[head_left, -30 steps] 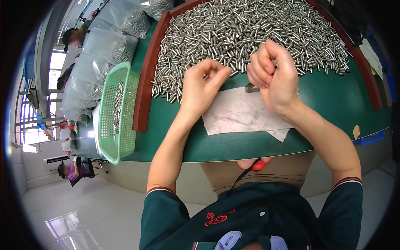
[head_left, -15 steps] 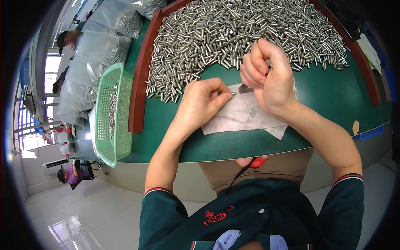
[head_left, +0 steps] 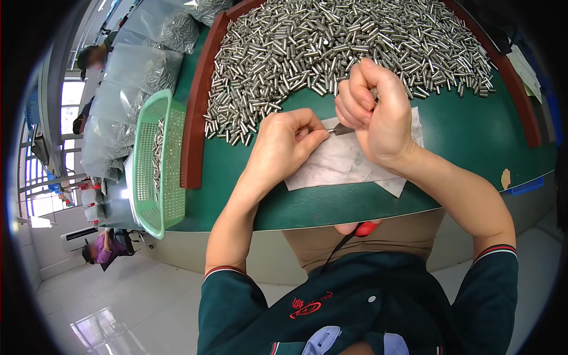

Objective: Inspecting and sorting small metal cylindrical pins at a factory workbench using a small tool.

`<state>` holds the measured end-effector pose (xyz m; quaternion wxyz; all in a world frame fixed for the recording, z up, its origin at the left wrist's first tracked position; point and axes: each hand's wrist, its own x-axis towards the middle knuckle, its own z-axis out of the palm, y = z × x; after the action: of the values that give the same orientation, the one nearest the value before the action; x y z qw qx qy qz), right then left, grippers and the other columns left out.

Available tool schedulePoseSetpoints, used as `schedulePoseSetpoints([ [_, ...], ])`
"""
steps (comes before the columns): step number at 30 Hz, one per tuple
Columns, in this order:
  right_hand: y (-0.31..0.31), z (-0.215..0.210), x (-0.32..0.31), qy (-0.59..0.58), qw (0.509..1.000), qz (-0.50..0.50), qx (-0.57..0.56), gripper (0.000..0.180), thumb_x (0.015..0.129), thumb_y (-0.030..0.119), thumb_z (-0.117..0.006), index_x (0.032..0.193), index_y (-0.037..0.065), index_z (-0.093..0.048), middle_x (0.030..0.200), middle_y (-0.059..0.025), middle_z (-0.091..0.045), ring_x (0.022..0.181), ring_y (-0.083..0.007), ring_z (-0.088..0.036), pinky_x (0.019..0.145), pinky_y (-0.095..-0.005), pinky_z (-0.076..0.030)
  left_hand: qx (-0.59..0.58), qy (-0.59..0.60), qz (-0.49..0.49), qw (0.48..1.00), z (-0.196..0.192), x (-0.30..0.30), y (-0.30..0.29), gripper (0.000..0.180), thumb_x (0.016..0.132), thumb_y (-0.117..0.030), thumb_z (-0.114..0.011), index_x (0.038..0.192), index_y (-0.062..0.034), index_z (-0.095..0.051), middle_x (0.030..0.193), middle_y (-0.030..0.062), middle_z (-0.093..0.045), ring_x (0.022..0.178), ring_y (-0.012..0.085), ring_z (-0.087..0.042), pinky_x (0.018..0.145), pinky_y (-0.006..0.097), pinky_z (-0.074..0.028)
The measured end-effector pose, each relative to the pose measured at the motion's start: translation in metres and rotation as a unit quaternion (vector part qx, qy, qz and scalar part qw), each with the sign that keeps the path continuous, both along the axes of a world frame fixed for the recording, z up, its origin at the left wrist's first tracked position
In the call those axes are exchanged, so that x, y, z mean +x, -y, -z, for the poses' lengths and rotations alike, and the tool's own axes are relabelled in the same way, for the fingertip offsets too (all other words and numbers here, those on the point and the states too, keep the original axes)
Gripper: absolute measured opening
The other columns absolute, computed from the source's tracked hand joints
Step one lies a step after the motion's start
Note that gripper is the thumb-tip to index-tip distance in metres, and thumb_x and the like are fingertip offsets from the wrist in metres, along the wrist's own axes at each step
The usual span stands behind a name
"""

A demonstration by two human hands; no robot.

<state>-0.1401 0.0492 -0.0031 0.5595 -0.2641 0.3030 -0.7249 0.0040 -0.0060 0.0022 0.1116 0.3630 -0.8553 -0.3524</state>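
Between thumb and fingertips, my left hand (head_left: 281,142) pinches a small shiny metal pin (head_left: 329,132) over a pale, stained cloth (head_left: 334,164). My right hand (head_left: 384,118) is closed around a tool with a dark, pointed blade (head_left: 344,128); its handle is hidden in the fist. The blade's tip is right at the pin's exposed end, and whether they touch I cannot tell. Beyond both hands spreads a large heap of similar metal pins (head_left: 349,44) on the green tabletop (head_left: 467,142).
A green plastic basket (head_left: 173,204) holding pins stands left of a dark red wooden rail (head_left: 195,142). Another red rail (head_left: 528,121) bounds the right side. Clear bags of pins (head_left: 151,68) line the far left. Other people (head_left: 106,248) are in the background.
My right hand has shifted slightly left, bringing the blade's tip up to the pin. My left hand stays nearly in place, still pinching the pin.
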Motion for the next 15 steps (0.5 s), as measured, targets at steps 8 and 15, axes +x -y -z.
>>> schedulePoseSetpoints([
  [8,-0.0005,0.0021,0.001,-0.003,1.0,0.006,-0.005,0.038,0.088,0.026,-0.029,0.053,0.012,-0.027,0.042,0.0024,-0.025,0.04,-0.0074,-0.016,0.04,-0.0236,-0.016,-0.018,0.008,-0.006,1.0,0.0013,-0.0021,0.0001,0.011,0.068,-0.01,-0.067,0.068,-0.0016,-0.059,0.044,0.0046,-0.043,0.039,0.0139,-0.04,0.042,0.029,-0.035],
  [15,-0.0016,-0.0001,0.006,-0.049,0.998,0.007,-0.028,0.035,0.084,0.019,-0.035,0.051,0.007,-0.032,0.046,0.0017,-0.03,0.042,-0.006,-0.026,0.04,-0.0226,-0.021,-0.003,0.009,-0.005,1.0,-0.0013,-0.0013,-0.0007,0.01,0.07,-0.007,-0.065,0.069,0.0002,-0.058,0.048,0.0014,-0.044,0.044,0.0092,-0.038,0.042,0.026,-0.033],
])
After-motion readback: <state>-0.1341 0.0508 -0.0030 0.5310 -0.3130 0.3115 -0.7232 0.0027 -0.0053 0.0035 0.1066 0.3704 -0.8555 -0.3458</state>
